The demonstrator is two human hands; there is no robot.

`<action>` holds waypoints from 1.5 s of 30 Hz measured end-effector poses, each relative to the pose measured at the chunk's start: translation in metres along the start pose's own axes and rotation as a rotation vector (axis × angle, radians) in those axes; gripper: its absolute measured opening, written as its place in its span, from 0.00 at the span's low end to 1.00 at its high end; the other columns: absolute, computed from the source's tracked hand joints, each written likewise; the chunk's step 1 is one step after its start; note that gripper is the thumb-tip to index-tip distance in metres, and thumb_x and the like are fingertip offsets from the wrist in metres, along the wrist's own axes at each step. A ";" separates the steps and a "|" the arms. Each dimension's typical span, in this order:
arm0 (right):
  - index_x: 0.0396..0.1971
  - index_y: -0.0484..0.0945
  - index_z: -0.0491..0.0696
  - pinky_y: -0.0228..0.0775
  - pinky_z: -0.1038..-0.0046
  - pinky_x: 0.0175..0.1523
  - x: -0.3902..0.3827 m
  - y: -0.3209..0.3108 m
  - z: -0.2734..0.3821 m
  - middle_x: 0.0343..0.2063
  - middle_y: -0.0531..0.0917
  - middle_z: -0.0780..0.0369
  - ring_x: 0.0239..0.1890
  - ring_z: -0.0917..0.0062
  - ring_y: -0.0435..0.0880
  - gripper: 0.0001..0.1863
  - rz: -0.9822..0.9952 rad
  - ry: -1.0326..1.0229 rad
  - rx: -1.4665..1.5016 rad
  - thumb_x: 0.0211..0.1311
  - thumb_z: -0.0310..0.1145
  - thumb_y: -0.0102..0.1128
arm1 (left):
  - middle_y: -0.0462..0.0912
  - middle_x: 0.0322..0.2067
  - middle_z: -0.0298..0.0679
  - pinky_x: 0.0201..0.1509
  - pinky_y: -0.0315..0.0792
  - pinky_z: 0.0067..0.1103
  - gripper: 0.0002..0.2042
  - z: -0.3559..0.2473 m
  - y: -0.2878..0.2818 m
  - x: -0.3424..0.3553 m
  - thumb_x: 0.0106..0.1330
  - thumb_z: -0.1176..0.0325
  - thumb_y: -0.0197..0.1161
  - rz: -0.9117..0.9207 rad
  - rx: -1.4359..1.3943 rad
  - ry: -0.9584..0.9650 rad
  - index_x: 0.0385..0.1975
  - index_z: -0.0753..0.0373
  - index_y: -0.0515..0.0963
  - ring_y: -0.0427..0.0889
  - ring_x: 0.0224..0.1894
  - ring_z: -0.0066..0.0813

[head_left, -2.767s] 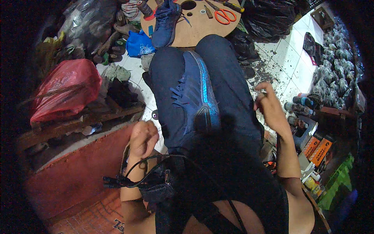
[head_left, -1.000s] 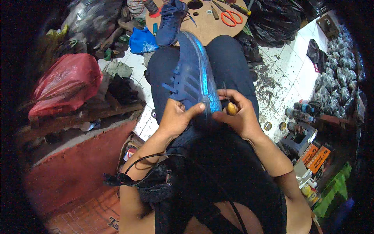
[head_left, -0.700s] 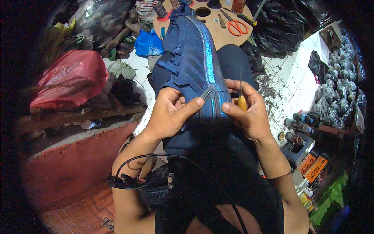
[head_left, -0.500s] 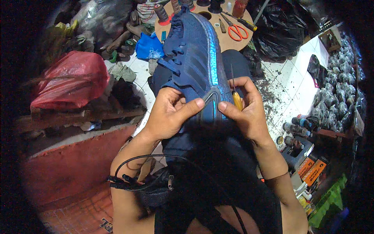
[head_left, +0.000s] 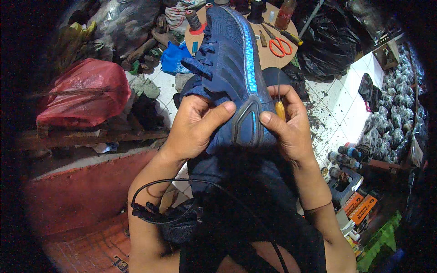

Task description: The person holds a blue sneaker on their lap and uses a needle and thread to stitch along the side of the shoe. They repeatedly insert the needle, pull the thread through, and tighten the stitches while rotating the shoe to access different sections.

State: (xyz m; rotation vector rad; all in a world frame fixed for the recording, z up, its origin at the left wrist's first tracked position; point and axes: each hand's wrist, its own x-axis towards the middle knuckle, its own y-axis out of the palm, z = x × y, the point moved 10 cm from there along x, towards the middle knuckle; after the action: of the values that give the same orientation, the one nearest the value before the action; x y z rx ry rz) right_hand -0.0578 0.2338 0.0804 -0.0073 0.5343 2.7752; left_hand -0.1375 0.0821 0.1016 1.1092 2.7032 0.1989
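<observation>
A dark blue sneaker lies over my lap, its toe away from me and its heel nearest. Along its right side runs a shiny bright blue midsole. My left hand grips the shoe by the heel opening, the thumb pressing beside a raised grey loop-shaped heel trim. On the other side my right hand holds the heel edge with its thumb. Tucked in that same hand is an awl with a yellow handle, its thin metal shaft pointing away from me. Both hands' fingertips are partly hidden.
A round board beyond the shoe bears thread spools, orange-handled scissors and a yellow-black screwdriver. A red plastic bag sits left; black bags lie far right. Bottles and orange boxes stand right.
The shoe's heel has tipped up, so more of the heel trim shows. My left thumb has shifted slightly left and up, and the awl has moved a little right with my hand.
</observation>
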 end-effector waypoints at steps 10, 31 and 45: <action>0.56 0.74 0.41 0.77 0.76 0.55 0.006 -0.005 -0.014 0.45 0.83 0.61 0.47 0.81 0.83 0.24 -0.024 0.073 0.030 0.66 0.32 0.74 | 0.88 0.43 0.39 0.46 0.83 0.20 0.14 0.004 -0.005 0.006 0.76 0.70 0.65 -0.044 0.027 -0.040 0.53 0.72 0.79 0.87 0.40 0.22; 0.71 0.68 0.40 0.65 0.67 0.73 0.026 -0.023 0.012 0.64 0.77 0.57 0.65 0.71 0.77 0.57 0.171 -0.191 -0.126 0.39 0.41 0.90 | 0.88 0.45 0.40 0.57 0.79 0.22 0.18 -0.001 0.013 0.028 0.78 0.57 0.63 0.175 -0.336 -0.120 0.51 0.69 0.81 0.87 0.48 0.23; 0.54 0.82 0.41 0.74 0.82 0.32 0.033 -0.045 -0.008 0.39 0.88 0.63 0.33 0.85 0.85 0.33 -0.031 0.016 -0.022 0.64 0.56 0.67 | 0.88 0.48 0.34 0.59 0.76 0.23 0.15 -0.009 0.028 0.036 0.78 0.68 0.63 0.283 0.153 0.037 0.58 0.69 0.81 0.81 0.50 0.18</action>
State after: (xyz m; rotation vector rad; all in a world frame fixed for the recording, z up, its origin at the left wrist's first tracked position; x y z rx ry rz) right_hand -0.0759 0.2808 0.0548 -0.0418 0.5040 2.7527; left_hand -0.1458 0.1272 0.1107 1.5468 2.6186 0.0558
